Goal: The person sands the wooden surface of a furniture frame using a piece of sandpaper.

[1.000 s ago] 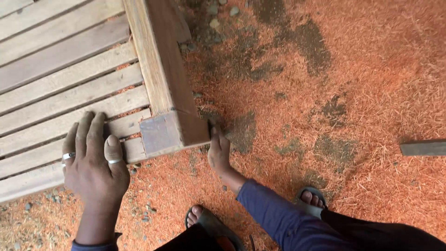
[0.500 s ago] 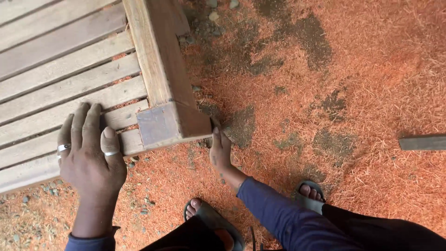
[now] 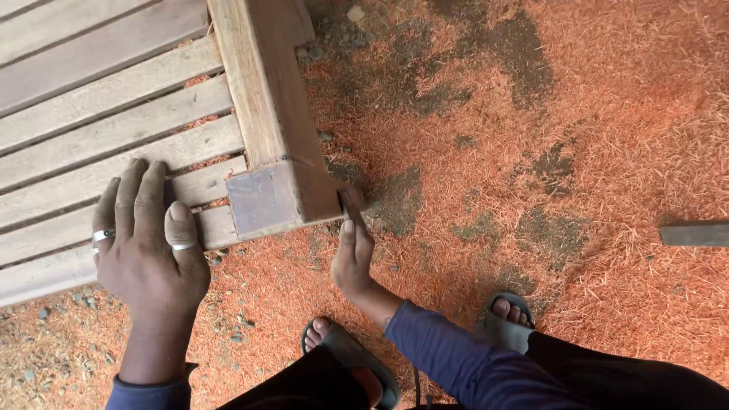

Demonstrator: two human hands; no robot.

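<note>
Your left hand (image 3: 148, 250) lies open, flat on the slatted wooden frame (image 3: 114, 144); your right hand (image 3: 353, 254), fingers extended, touches its corner post (image 3: 285, 193).

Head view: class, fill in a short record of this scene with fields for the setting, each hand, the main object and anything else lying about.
setting: ground covered in orange-red sawdust
main object: slatted wooden frame with a square corner post
left hand: left hand flat on the slats, rings on two fingers
right hand: right hand low at the base of the post's corner, fingertips hidden
feet: grey sandals
elsewhere: wooden offcut at the right edge
</note>
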